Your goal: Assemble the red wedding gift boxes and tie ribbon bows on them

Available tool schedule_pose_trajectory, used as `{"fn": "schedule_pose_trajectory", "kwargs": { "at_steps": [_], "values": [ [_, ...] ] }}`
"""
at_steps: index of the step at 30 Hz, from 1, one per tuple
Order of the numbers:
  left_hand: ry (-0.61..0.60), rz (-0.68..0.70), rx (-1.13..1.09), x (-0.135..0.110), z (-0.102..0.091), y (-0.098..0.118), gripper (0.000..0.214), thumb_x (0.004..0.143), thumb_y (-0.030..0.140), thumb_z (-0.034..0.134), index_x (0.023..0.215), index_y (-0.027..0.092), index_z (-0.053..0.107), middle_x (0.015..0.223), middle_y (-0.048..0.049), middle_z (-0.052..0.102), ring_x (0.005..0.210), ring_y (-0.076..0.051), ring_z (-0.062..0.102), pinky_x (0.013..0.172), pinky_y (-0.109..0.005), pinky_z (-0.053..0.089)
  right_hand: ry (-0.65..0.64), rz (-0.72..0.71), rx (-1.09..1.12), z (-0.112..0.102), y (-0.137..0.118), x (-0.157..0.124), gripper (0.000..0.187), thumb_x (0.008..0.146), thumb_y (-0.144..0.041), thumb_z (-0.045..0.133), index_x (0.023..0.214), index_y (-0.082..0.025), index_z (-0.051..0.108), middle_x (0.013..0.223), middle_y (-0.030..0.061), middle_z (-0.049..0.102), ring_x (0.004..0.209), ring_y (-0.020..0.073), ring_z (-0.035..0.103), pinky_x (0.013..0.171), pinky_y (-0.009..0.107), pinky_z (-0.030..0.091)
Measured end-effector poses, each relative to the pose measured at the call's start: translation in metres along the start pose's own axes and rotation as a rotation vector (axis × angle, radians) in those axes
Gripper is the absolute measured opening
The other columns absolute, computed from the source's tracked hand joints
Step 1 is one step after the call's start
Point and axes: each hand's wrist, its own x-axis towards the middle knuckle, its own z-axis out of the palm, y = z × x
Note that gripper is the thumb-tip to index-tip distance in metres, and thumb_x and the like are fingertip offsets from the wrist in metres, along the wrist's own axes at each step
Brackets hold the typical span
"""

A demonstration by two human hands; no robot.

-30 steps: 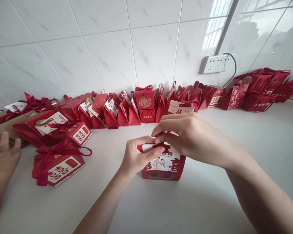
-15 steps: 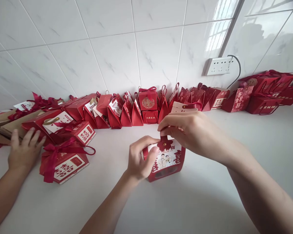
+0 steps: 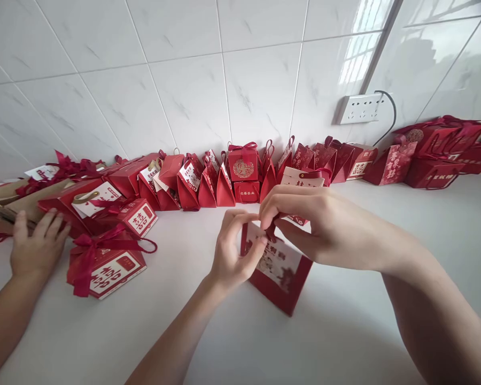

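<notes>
A small red gift box with a white printed front panel stands tilted on the white counter, its lower edge swung toward me. My left hand grips its upper left corner with curled fingers. My right hand reaches over the top and pinches the dark red flap at the box's top edge. Both hands are closed on the box.
A row of red gift boxes and bags lines the tiled wall. A ribboned red box lies at left. Another person's hand rests on brown bags at far left. A wall socket sits upper right.
The box has tipped from upright to tilted, its bottom swinging toward me. My left fingers moved up to the top flap beside my right fingers. The other person's hand barely moved.
</notes>
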Motion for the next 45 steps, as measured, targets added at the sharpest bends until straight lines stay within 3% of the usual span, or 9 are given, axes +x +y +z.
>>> {"fn": "schedule_pose_trajectory", "kwargs": {
  "at_steps": [3,10,17,22,25,28,33,40,45],
  "values": [
    [0.059,-0.019,-0.006,0.001,0.001,0.004,0.008,0.079,0.022,0.063,0.085,0.02,0.058,0.082,-0.0014,0.056,0.077,-0.015,0.056,0.071,-0.027,0.048,0.005,-0.007,-0.055,-0.001,0.003,0.0,0.029,0.076,0.005,0.042,0.083,-0.014,0.063,0.085,0.0056,0.063,0.075,0.0138,0.058,0.062,0.025,0.046],
    [-0.038,-0.257,-0.247,-0.001,0.003,0.012,0.008,0.082,0.024,0.062,0.087,0.019,0.06,0.082,-0.0021,0.066,0.076,-0.014,0.063,0.069,-0.023,0.051,0.043,0.005,-0.122,-0.002,0.003,0.001,0.029,0.079,0.004,0.042,0.083,-0.013,0.064,0.087,0.0064,0.064,0.077,0.0136,0.059,0.062,0.024,0.046],
    [-0.008,-0.221,-0.144,0.005,0.0,0.016,0.009,0.08,0.025,0.065,0.074,0.018,0.064,0.07,0.0014,0.065,0.065,-0.01,0.059,0.061,-0.018,0.047,0.113,-0.041,-0.131,0.002,0.001,0.002,0.026,0.079,0.002,0.045,0.086,-0.013,0.063,0.072,0.0002,0.063,0.061,0.0078,0.053,0.053,0.019,0.039],
    [0.007,-0.199,-0.13,0.004,-0.002,0.019,0.018,0.081,0.026,0.063,0.065,0.018,0.062,0.063,0.0023,0.06,0.058,-0.009,0.054,0.055,-0.02,0.042,0.158,-0.08,-0.156,0.009,0.002,0.004,0.02,0.083,-0.002,0.046,0.084,-0.013,0.062,0.072,0.0006,0.063,0.061,0.0077,0.053,0.056,0.02,0.04],
    [0.063,-0.221,-0.112,0.003,-0.003,0.019,0.022,0.081,0.026,0.062,0.061,0.018,0.06,0.059,0.0028,0.057,0.055,-0.009,0.051,0.053,-0.022,0.039,0.175,-0.067,-0.18,0.011,0.001,0.004,0.014,0.086,-0.007,0.048,0.086,-0.013,0.061,0.077,0.0027,0.063,0.066,0.0097,0.055,0.058,0.021,0.041],
    [0.195,-0.256,-0.103,0.005,-0.008,0.017,0.023,0.081,0.027,0.061,0.059,0.018,0.059,0.058,0.0027,0.052,0.055,-0.01,0.046,0.054,-0.024,0.036,0.146,0.02,-0.213,0.011,0.001,0.005,0.007,0.085,-0.017,0.058,0.09,-0.013,0.06,0.081,0.0039,0.062,0.066,0.011,0.055,0.055,0.022,0.04],
    [0.377,-0.423,-0.27,0.01,-0.014,0.01,0.041,0.076,0.028,0.064,0.048,0.017,0.036,0.052,0.0045,0.027,0.051,-0.009,0.026,0.048,-0.025,0.023,0.041,0.141,-0.294,0.02,0.001,0.009,0.014,0.081,-0.025,0.065,0.086,-0.013,0.059,0.077,0.0025,0.058,0.06,0.0112,0.052,0.049,0.022,0.034],
    [0.361,-0.602,-0.36,0.008,-0.005,0.012,0.033,0.073,0.03,0.064,0.049,0.016,0.048,0.05,0.0041,0.032,0.052,-0.008,0.028,0.047,-0.023,0.024,0.089,0.022,-0.466,0.036,0.001,0.011,0.016,0.088,-0.023,0.053,0.074,-0.014,0.054,0.07,0.0013,0.055,0.054,0.0097,0.046,0.046,0.023,0.026],
    [0.369,-0.61,-0.353,0.008,-0.005,0.012,0.034,0.073,0.031,0.064,0.049,0.016,0.046,0.05,0.0041,0.029,0.051,-0.008,0.028,0.046,-0.023,0.024,0.101,0.0,-0.541,0.039,0.001,0.012,0.02,0.091,-0.021,0.047,0.073,-0.014,0.054,0.068,0.0009,0.054,0.053,0.0095,0.045,0.048,0.025,0.026]
  ]
}}
